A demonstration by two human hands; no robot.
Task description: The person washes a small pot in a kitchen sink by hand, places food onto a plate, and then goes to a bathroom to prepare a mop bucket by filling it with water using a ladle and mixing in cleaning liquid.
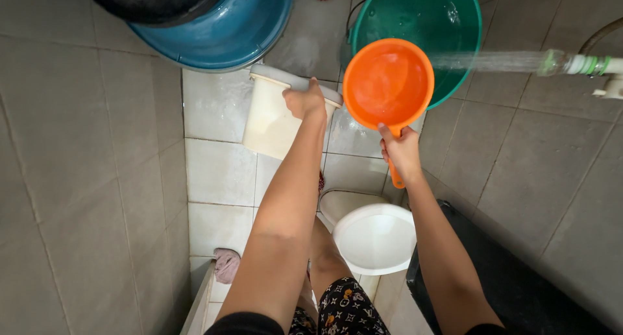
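My right hand (401, 150) grips the handle of an orange plastic dipper (388, 82), held up under a stream of water from a wall tap (587, 65) at the right. The water runs leftward over the dipper's bowl. My left hand (306, 101) rests on the rim of a cream-white plastic bucket (272, 118) that stands tilted on the tiled floor. Behind the dipper sits a large green basin (454, 23).
A big blue tub (227, 30) with a black container in it sits at the top left. A white toilet bowl (373, 238) lies below between my arms. Grey tiled walls close in on both sides. A pink cloth (226, 265) lies on the floor.
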